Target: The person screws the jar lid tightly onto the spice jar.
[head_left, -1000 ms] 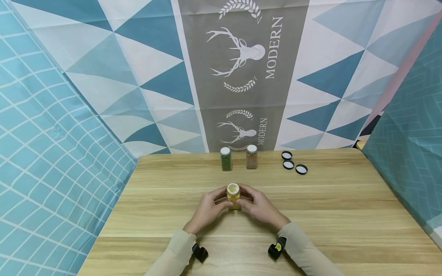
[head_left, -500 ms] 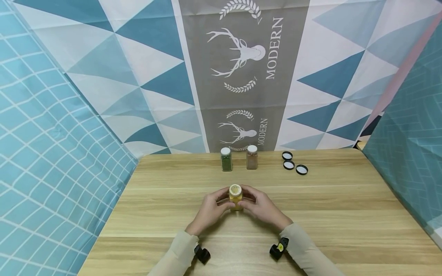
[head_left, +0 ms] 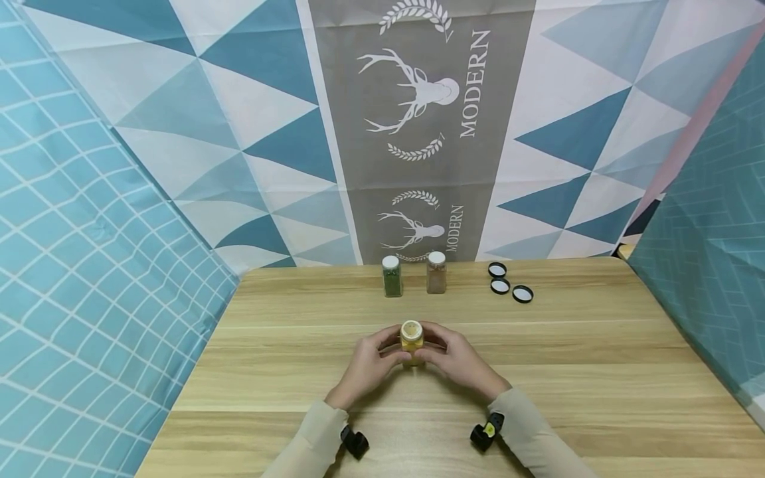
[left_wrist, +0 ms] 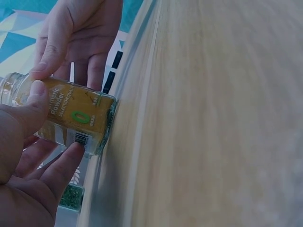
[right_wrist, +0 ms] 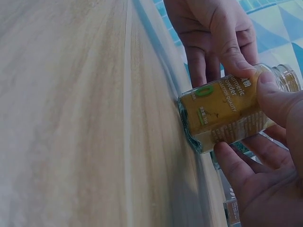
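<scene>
An upright glass jar of turmeric powder (head_left: 412,344) is held between both hands over the middle of the table. Its yellow-brown contents and printed label show in the left wrist view; in the head view its top is a pale round one. The left hand (head_left: 369,365) grips the jar's left side, with the thumb at the near face and fingers around the side. From the opposite side the right hand (head_left: 457,358) grips it in the same manner, the two thumbs close together. The base is at or just above the tabletop; I cannot tell which.
Farther back stand two white-topped jars, one with green contents (head_left: 392,279) and one with brownish contents (head_left: 436,275). To their right lie black-rimmed discs (head_left: 499,286) with pale centres. A patterned cloth (head_left: 287,133) hangs behind the wooden table (head_left: 269,372).
Both hands and the turmeric jar have shifted slightly to the right and a little nearer to me. The grip looks the same, and the other jars and discs stay in place.
</scene>
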{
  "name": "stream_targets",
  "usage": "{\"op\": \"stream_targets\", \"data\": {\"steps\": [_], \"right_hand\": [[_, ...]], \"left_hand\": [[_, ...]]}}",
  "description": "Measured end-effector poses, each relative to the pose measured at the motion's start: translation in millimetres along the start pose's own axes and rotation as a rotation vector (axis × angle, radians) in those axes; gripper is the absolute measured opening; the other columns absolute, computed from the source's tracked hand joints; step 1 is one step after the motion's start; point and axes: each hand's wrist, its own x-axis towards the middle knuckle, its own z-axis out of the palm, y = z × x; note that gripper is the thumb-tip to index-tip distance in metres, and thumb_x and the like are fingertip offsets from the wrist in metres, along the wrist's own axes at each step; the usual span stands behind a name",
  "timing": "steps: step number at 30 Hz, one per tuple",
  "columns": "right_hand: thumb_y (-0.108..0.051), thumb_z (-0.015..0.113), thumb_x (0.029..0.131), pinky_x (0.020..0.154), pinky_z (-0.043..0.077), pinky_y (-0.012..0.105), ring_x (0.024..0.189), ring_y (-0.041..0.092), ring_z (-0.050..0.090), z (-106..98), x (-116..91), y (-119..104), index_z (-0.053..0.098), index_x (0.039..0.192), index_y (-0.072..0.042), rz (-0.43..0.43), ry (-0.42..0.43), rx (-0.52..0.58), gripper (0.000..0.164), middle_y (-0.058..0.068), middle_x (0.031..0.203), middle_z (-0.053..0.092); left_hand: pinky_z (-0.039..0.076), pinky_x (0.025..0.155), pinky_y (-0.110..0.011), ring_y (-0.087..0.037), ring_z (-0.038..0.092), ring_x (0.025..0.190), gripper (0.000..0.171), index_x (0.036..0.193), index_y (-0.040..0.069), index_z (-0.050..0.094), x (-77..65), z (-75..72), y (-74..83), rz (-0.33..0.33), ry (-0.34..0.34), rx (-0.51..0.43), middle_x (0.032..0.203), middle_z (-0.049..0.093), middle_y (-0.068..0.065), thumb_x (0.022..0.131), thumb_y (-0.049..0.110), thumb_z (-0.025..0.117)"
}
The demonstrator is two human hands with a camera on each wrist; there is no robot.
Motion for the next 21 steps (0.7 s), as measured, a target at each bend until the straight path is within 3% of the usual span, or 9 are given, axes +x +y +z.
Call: {"op": "stream_targets", "data": {"steps": [21], "right_hand": [[-0.019,0.074,0.096,0.111,0.052,0.042,0.131,0.033,0.061,-8.1,-5.3,-0.7,0.054,0.148,-0.008,0.009,-0.002,-0.016,0.056,0.015,0.146,0.059]], "left_hand": [[0.056,0.105,-0.034,-0.027,0.065,0.126,0.055,0.141,0.009,0.061,1.1,7.5,6.9,-0.014,-0.017,-0.017,0.139,0.065,-0.011,0.090,0.021,0.079]]}}
